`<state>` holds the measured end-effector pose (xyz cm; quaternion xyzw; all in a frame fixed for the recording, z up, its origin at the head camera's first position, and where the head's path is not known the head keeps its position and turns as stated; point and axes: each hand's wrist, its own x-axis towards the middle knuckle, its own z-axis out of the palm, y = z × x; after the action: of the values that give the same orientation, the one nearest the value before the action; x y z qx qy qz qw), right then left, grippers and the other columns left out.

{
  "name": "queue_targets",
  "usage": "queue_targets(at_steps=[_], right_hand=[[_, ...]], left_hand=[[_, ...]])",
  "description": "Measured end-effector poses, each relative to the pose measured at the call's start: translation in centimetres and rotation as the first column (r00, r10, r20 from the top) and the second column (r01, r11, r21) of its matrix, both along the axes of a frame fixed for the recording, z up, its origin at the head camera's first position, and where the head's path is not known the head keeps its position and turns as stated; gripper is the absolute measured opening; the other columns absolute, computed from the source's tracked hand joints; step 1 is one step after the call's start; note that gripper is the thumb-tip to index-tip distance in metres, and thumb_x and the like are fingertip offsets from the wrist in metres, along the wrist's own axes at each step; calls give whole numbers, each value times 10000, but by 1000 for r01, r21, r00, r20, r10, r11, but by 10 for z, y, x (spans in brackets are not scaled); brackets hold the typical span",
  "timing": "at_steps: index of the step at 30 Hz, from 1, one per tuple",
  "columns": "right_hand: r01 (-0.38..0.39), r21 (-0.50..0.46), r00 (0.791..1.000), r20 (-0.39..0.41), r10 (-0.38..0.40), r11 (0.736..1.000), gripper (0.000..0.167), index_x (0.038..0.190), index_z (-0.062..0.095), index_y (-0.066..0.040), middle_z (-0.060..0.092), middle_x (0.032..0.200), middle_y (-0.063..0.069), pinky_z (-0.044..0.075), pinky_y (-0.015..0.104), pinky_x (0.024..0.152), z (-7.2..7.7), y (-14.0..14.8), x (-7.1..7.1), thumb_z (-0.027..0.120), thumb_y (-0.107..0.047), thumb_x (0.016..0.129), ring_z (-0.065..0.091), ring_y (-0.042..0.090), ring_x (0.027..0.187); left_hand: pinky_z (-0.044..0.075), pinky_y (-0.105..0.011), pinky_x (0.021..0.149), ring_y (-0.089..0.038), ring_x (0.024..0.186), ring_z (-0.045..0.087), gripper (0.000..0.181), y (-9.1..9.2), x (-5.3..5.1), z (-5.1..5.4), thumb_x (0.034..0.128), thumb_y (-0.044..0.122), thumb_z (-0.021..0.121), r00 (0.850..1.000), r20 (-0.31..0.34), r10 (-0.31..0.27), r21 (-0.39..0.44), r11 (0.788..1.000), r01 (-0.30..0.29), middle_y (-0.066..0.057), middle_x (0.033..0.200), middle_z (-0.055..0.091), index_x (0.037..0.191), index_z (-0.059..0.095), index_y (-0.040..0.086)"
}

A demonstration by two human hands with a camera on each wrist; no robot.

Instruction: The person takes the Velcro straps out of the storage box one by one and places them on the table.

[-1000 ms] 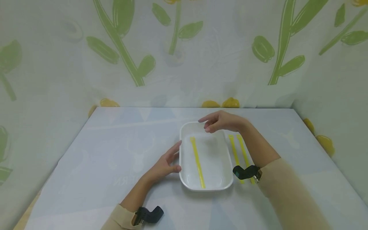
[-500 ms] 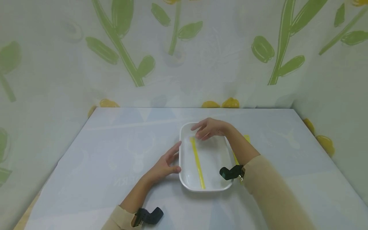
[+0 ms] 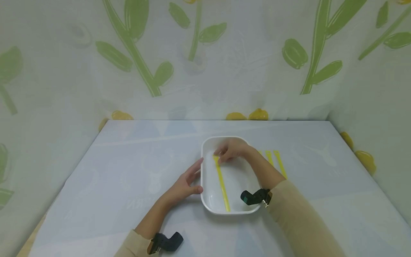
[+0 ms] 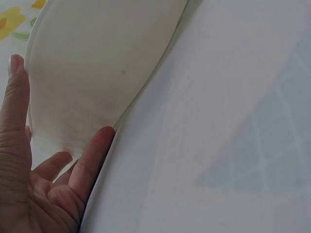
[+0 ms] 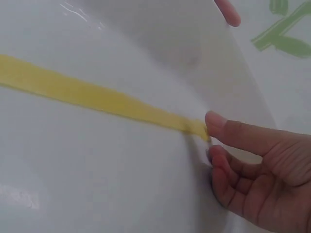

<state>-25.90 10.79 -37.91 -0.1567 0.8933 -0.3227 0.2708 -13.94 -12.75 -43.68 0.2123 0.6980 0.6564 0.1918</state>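
Note:
A white rectangular tray (image 3: 210,203) with rounded corners sits mid-table, and a flat yellow strip (image 3: 223,185) lies lengthwise inside it. My right hand (image 3: 233,148) reaches into the tray from the right; its thumb and fingers pinch the strip's far end. In the right wrist view, that narrow, slightly flared end of the yellow strip (image 5: 112,99) meets the thumb tip. My left hand (image 3: 184,182) rests against the tray's left side, fingers and thumb spread. In the left wrist view its fingertips touch the tray's outer wall (image 4: 102,63).
Several more yellow strips (image 3: 280,164) lie on the table right of the tray, partly hidden behind my right forearm. The white table (image 3: 128,160) ends at a patterned back wall (image 3: 244,71) with green stems and leaves.
My right hand has moved left and down from above the tray's far rim to the yellow strip's far end, its fingers closing there. My left hand stays at the tray's side.

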Motion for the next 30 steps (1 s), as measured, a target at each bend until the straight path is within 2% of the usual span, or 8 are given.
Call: queue_targets(at_steps=[4,8,12,15,22,30], right_hand=[[-112,29,990,-88,114,993,537,1178,676,-103,609,804,12,456,220,630,-5,-5,3,849,-225,684,544,126,706],[-176,58,969,-163,184,983,609,1204,659,-136,599,847,5,443,251,710,-9,-12,6,868,-277,650,527,140,787],[-162,93,964,-199,178,982,645,1201,642,-168,583,876,-1,439,279,757,-13,-19,8,882,-327,624,522,155,840],[-153,98,964,-206,171,983,636,1190,627,-149,574,878,14,444,289,749,-14,-23,9,883,-304,628,521,168,838],[-125,102,967,-210,144,987,519,1132,640,-155,574,908,14,462,283,742,-16,-25,10,860,-251,672,528,172,850],[-146,54,969,-195,154,988,373,1043,677,-140,604,862,3,470,254,707,-11,-24,8,829,-239,717,544,153,798]], left_hand=[[218,-502,1117,-330,1422,222,1058,-1,0,0,677,540,767,1000,-3,-2,-1,1000,2,-62,1584,154,1519,176,289],[221,-500,1116,-332,1424,215,1043,-2,0,0,689,523,767,1000,1,-5,1,1000,5,-79,1585,144,1518,174,299],[205,-504,1119,-355,1419,212,1066,-4,0,0,683,528,761,1000,0,-6,11,1000,6,-114,1582,134,1524,161,265],[211,-501,1118,-354,1418,213,1078,-5,0,-2,673,535,758,1000,-1,-2,14,1000,2,-118,1581,137,1525,159,255],[309,-492,1072,-364,1417,210,1082,-6,1,-3,676,526,757,1000,-6,-13,36,999,13,-125,1579,145,1527,156,233],[300,-511,1074,-371,1419,200,1065,-7,1,1,701,529,755,1000,-21,-9,8,1000,9,-110,1584,130,1528,148,243]])
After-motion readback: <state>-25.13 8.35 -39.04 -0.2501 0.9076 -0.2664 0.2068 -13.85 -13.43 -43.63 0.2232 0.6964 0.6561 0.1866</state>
